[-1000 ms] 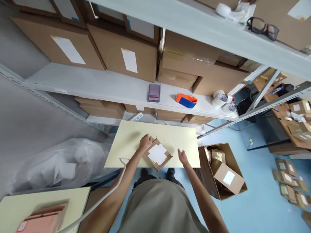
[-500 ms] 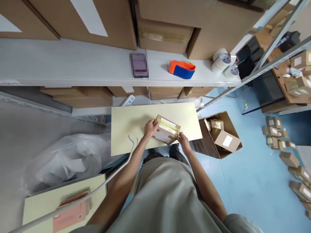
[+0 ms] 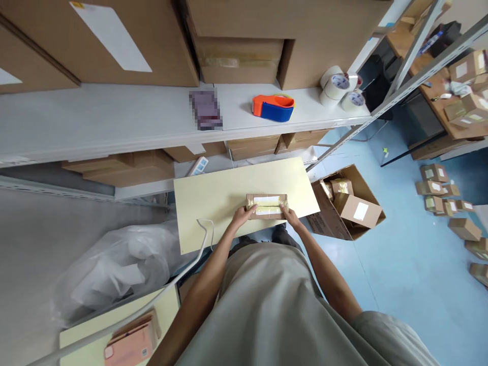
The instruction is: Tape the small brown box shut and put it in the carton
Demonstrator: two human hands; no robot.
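Note:
Between both hands is a small cardboard box [image 3: 267, 200] with shiny clear tape and white label strips on its top face. My left hand [image 3: 243, 215] grips its left end, thumb on top. At the right end, my right hand [image 3: 291, 216] holds it the same way. The box is over the front part of a pale yellow tabletop [image 3: 213, 190]; whether it rests there or is slightly raised I cannot tell. The undersides of my fingers are hidden by the box.
Behind the tabletop, a grey shelf [image 3: 145, 119] holds an orange and blue tape dispenser [image 3: 273, 108], tape rolls [image 3: 339, 86] and big cartons [image 3: 236, 61]. To the right stands an open carton [image 3: 330, 218] of parcels. A white cable [image 3: 183, 272] curves at left, near bagged plastic [image 3: 118, 262].
The box has turned from a tilted position to lie level across in front of me, its taped face now upward. Both hands shifted with it, thumbs now on top.

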